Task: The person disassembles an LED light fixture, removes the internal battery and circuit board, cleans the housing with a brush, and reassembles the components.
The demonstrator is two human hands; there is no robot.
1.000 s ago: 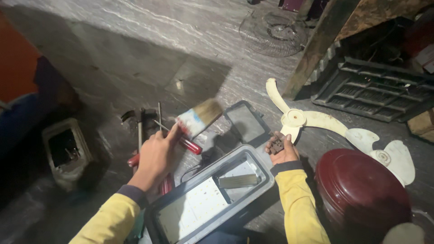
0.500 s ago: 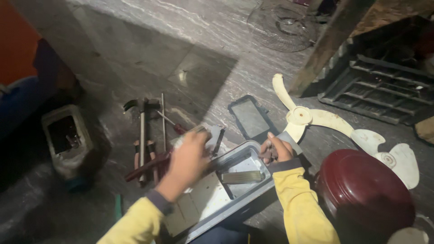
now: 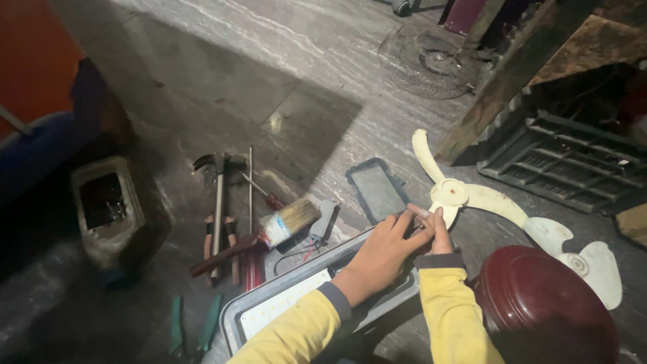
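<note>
My left hand reaches across a grey rectangular casing and its fingertips press into my right hand at the casing's far right corner. My right hand is cupped, palm up, and the left hand's fingers cover whatever lies in it. Both sleeves are yellow. A white fan blade lies just beyond the hands. A maroon dome-shaped cover sits right of my right forearm.
Left of the casing lie a paintbrush, a red-handled screwdriver, long-handled tools and green-handled pliers. A dark flat lid, an open box, a wire fan grille and a black grate surround the spot.
My left hand left the tools on the floor, swung right over the casing and met my right hand. The right hand, which showed small dark parts in its palm, stayed by the corner.
</note>
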